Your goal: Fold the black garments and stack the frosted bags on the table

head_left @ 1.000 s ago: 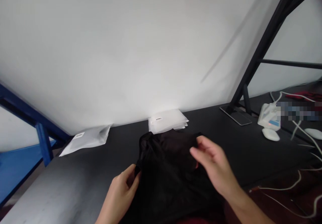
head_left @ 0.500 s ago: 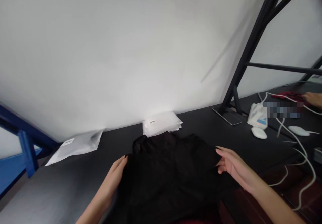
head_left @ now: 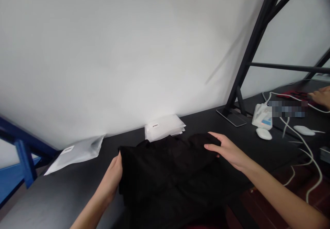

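And here comes the right hand (head_left: 223,150): half a second ago its fingers were loosely parted by the cloth's right side, and now it pinches the far right part of the black cloth (head_left: 170,177), thumb on top, fingers curled behind. Over on the left, the left hand (head_left: 114,169) has the cloth's edge, raised into a corner now, its fingertips partly hidden. The cloth sits between both hands over the black table (head_left: 77,191), before the unmoved white bag stack (head_left: 163,127).
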Demonstrator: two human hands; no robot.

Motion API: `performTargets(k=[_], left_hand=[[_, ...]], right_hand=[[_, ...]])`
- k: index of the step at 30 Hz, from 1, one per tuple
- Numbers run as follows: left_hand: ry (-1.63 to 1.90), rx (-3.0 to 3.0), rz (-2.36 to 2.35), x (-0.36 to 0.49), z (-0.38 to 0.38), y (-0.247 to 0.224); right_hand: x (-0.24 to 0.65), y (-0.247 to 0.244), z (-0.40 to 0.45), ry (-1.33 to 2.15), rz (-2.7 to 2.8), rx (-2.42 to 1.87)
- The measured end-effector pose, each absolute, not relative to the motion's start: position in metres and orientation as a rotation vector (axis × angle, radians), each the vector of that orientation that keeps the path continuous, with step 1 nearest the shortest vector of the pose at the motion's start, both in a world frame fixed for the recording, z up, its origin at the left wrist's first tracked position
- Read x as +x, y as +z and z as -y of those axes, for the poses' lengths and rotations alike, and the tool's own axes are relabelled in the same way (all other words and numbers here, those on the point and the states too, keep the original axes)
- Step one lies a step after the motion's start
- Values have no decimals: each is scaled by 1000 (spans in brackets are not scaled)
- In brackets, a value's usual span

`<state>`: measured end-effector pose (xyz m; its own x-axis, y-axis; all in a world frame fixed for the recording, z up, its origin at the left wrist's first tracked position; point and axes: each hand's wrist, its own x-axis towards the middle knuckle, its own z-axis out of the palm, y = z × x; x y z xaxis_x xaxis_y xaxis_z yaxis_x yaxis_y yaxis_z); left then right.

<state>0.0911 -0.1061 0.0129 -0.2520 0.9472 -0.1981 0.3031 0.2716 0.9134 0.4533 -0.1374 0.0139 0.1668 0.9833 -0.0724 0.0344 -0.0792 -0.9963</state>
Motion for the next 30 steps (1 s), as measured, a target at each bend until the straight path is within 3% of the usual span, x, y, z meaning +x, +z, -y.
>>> performTargets(k=[21, 26, 30], left_hand=[[1247, 1200, -1120, 136, 7, 147], [1313, 1306, -1087, 126, 22, 134], [1180, 1334, -1287, 98, 75, 79]], right_hand=[[456, 76, 60, 813, 1170, -988], [470, 62, 66, 782, 1299, -971], [486, 28, 102, 880, 1536, -1066]])
